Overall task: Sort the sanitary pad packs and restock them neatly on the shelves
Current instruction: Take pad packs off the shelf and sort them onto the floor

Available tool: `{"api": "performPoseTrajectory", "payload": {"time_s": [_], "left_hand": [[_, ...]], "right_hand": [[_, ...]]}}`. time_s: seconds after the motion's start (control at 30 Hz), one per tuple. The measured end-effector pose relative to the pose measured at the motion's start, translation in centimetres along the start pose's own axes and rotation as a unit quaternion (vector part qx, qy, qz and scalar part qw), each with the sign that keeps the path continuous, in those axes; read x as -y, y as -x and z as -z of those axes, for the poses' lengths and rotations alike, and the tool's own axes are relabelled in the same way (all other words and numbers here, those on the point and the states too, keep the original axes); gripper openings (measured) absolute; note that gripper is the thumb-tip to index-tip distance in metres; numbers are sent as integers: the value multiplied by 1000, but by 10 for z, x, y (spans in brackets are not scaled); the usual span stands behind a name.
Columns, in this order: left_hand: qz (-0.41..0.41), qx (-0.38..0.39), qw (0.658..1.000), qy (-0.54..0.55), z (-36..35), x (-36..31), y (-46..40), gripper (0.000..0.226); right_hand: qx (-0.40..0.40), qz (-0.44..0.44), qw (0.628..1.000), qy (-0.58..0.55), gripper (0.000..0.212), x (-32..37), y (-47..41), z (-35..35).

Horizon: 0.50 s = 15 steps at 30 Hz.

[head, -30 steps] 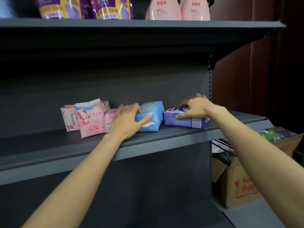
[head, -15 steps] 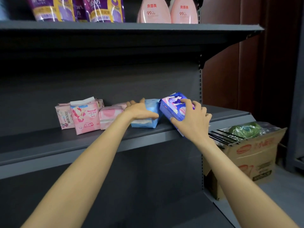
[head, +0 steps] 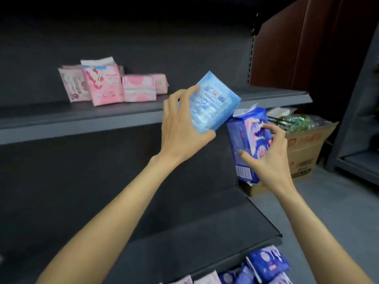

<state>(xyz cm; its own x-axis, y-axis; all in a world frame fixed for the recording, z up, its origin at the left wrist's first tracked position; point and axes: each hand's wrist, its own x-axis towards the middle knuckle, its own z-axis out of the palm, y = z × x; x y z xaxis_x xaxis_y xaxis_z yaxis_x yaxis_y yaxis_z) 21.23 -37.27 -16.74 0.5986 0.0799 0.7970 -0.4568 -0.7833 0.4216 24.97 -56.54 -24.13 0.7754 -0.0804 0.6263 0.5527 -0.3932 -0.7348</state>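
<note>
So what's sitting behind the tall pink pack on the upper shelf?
Behind the tall pink pack a paler pink pack leans at its left, and a sliver of another pink pack peeks out at its right. The rest of both is covered.

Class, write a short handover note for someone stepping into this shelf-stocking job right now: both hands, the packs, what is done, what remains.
Left hand: holding the light blue pack, off the shelf.
Right hand: holding the dark blue pack.
Pink packs: grouped on the upper shelf.
More blue packs lie at the bottom, below the bare middle shelf.
Done: pinks together.
Left: probably place both blue packs with their kind.
</note>
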Motion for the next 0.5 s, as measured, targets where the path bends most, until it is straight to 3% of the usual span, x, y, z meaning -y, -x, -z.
{"api": "performPoseTrajectory", "payload": {"time_s": [0.2, 0.5], "left_hand": [[-18, 115, 993, -17, -17, 25, 132, 96], [151, 309, 939, -23, -47, 83, 302, 98]], "right_hand": [[54, -96, 992, 63, 80, -56, 124, 20], [93, -293, 940, 147, 78, -139, 294, 40]]}}
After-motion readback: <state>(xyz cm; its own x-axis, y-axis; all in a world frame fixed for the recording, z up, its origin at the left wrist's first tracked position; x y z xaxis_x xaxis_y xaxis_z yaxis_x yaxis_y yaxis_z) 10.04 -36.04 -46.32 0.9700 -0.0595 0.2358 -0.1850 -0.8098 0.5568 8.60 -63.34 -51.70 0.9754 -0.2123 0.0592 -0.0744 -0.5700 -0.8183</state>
